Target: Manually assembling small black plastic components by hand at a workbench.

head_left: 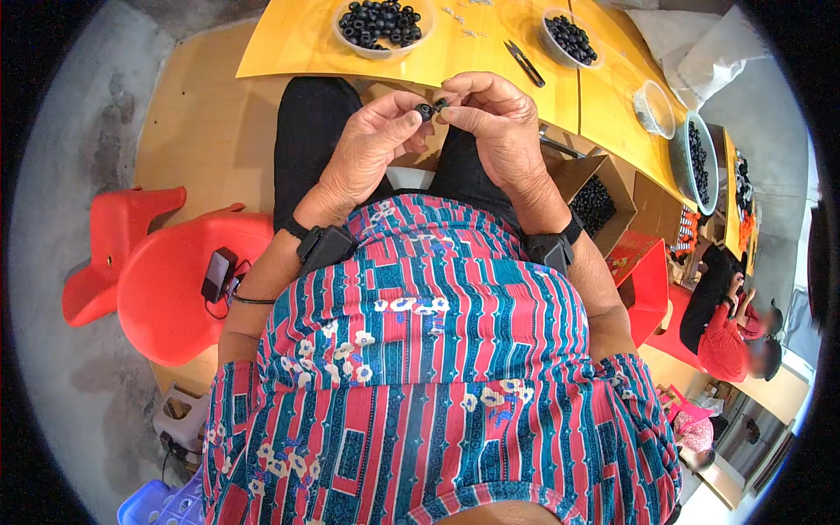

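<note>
My left hand (372, 144) pinches a small black ring-shaped part (424, 111) between thumb and fingers, just in front of the yellow table's edge (297, 66). My right hand (494, 118) meets it from the right, fingertips closed on a second tiny dark piece (441, 104) touching the ring. Both wrists carry black bands. Straight ahead on the table stands a clear bowl (382, 24) heaped with the same black rings.
Small black snips (524, 63) and a second bowl of black parts (570, 38) lie to the right, then an empty clear tub (654, 107) and a larger bowl (696, 162). A cardboard box of black parts (597, 201) sits under the table. Red plastic chairs (166, 280) stand left; another person (726, 337) sits right.
</note>
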`<state>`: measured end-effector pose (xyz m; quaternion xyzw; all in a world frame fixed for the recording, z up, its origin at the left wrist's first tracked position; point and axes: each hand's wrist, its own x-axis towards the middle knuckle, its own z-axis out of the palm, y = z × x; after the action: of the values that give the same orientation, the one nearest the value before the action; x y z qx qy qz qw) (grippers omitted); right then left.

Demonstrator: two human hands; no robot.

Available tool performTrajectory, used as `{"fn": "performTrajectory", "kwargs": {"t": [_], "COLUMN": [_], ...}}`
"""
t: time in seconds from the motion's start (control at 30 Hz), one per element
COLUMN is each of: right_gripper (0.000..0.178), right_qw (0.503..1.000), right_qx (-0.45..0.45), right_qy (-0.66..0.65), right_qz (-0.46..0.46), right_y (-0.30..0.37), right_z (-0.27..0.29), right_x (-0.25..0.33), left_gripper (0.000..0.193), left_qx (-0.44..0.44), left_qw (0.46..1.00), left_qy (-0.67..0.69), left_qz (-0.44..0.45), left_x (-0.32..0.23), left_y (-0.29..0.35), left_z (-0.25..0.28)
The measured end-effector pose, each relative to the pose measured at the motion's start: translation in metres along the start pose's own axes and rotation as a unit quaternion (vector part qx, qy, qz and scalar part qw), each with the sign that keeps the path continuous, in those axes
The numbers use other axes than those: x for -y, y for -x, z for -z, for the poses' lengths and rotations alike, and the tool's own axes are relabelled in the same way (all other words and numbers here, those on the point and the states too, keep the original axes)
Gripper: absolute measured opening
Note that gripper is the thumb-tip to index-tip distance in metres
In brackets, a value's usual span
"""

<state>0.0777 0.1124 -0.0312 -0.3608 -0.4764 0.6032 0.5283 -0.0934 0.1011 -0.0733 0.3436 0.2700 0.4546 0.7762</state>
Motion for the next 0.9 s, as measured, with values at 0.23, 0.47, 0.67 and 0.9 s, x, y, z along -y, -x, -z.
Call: {"fn": "performTrajectory", "kwargs": {"t": [0.23,0.47,0.67,0.9], "right_gripper": [0.025,0.024,0.023,0.023], "right_qw": [1.000,0.999,0.999,0.998], "right_qx": [-0.011,-0.007,-0.006,-0.006], "right_qy": [-0.015,-0.036,-0.042,-0.047], "right_qz": [-0.019,-0.031,-0.032,-0.036], "right_y": [0.0007,-0.0011,-0.0015,-0.0002], "right_z": [0.0043,0.0051,0.0042,0.0018], "right_x": [-0.0027,-0.0065,-0.0067,-0.0087], "left_gripper": [0.019,0.020,0.021,0.022], "left_qx": [0.009,0.017,0.009,0.013], "left_qw": [1.000,1.000,1.000,1.000], "left_qy": [-0.004,-0.002,-0.011,-0.005], "left_qz": [0.007,0.006,0.009,0.006], "left_x": [0.0050,0.0024,0.0018,0.0026], "left_y": [-0.0028,-0.0032,-0.0039,-0.0019], "left_z": [0.0029,0.0025,0.0041,0.0063]}}
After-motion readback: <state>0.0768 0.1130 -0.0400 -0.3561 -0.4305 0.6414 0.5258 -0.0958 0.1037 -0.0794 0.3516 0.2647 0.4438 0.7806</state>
